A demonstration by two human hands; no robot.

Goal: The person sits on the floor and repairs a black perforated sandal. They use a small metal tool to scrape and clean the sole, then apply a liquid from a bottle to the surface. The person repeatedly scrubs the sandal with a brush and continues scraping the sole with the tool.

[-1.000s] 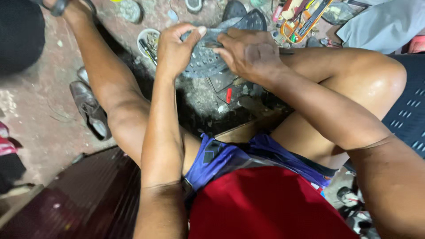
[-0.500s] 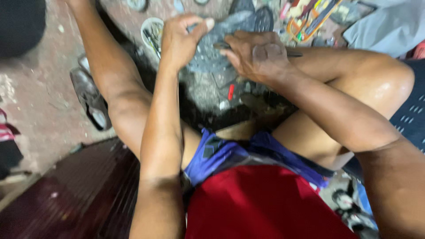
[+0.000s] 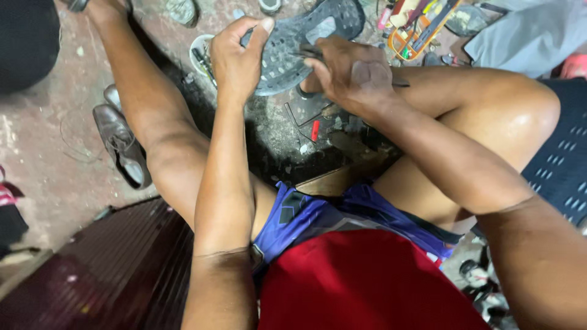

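I sit on the floor with my legs spread. My left hand grips the near edge of a dark grey shoe, turned sole up between my knees. My right hand is closed around a thin metal tool and rests against the sole's right side. The tool's tip at the sole is partly hidden by my fingers.
A brown leather shoe lies on the floor by my left leg. A small white bowl with bits sits behind my left hand. An orange tray of tools stands at the top right. Grey cloth lies beyond my right knee. A small red object lies on the dirty floor.
The view has shifted; both hands and the shoe sit slightly lower and more central. The grips on the shoe and the tool stay the same.
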